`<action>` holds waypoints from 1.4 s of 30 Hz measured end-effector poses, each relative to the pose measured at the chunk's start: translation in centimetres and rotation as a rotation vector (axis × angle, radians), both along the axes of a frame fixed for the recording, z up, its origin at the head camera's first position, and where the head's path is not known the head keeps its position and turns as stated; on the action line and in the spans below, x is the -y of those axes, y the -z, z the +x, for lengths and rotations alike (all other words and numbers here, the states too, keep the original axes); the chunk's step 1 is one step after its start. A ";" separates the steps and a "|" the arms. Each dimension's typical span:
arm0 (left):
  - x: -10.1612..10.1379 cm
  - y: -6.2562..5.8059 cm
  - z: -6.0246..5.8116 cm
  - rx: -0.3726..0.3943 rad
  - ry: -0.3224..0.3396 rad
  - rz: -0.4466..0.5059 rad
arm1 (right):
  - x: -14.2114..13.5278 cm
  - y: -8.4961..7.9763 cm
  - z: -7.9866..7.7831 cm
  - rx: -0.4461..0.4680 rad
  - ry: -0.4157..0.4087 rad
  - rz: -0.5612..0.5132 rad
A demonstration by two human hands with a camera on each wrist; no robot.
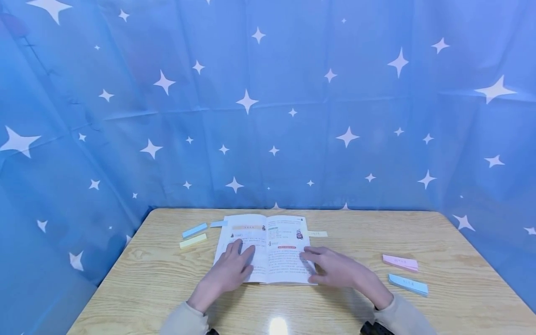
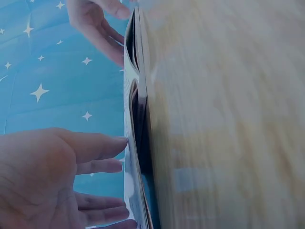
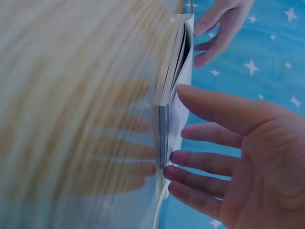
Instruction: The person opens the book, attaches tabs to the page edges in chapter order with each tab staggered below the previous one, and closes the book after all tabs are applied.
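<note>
An open book with printed pages lies flat on the wooden table. My left hand rests on its left page, fingers spread and fairly straight. At the right page's outer edge is my right hand, its fingertips touching the page. In the left wrist view the thumb and fingers of the left hand meet the page surface. The right wrist view shows the right hand with extended fingers against the book's edge. A blue sticky tab sticks out on the left, a yellow tab on the right.
Left of the book lie a blue sticky-note pad and a yellow pad. To the right are a pink pad and another blue pad, with handwriting. Behind the table hangs a blue star-patterned curtain.
</note>
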State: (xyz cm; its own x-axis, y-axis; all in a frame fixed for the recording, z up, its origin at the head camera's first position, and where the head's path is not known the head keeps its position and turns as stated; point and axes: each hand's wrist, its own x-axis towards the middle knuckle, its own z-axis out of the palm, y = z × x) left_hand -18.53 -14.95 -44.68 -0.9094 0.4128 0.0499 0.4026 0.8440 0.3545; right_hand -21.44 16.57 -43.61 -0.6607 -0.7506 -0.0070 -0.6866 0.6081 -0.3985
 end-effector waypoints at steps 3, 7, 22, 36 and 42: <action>0.4 0.1 0.2 0.029 -0.008 -0.001 | 0.0 0.0 0.0 0.003 -0.012 0.004; 0.9 0.1 0.5 0.065 -0.008 0.006 | 0.1 -0.1 0.2 0.010 -0.013 0.012; 2.3 -0.8 0.8 0.191 -0.032 -0.117 | 0.3 -0.1 0.8 0.026 0.066 0.088; 2.2 -0.7 0.9 0.196 -0.031 -0.136 | 1.0 -0.2 1.1 0.008 0.021 0.090; 2.2 -0.6 0.9 0.196 -0.037 -0.142 | 1.5 -0.2 1.3 0.071 0.014 0.064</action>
State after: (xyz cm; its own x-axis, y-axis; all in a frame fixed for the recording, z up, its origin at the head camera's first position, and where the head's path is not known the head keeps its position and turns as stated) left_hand -17.62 -17.10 -44.10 -0.9106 0.3696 -0.1847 0.3059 0.9036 0.2998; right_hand -20.14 15.06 -43.40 -0.6670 -0.7381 -0.1019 -0.6494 0.6429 -0.4061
